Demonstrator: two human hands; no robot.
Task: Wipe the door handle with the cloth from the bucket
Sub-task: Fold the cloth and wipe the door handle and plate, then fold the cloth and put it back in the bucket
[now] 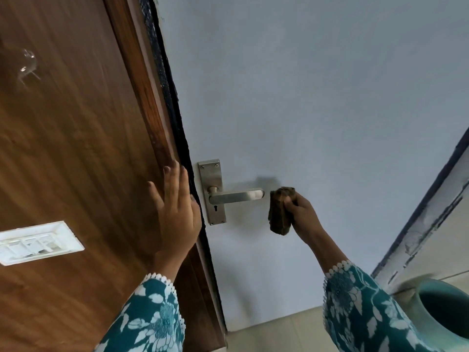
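The door handle (236,196) is sitting on a steel plate (212,192) near the edge of the pale blue door (304,110), its lever pointing right. The right hand (302,212) is gripping a bunched brown cloth (279,210) just beside the lever's tip, apparently not touching it, so the wiping itself looks largely left to do. The left hand (175,212) is resting flat and open against the wooden frame (76,148). A teal bucket (441,311) is standing on the floor at lower right.
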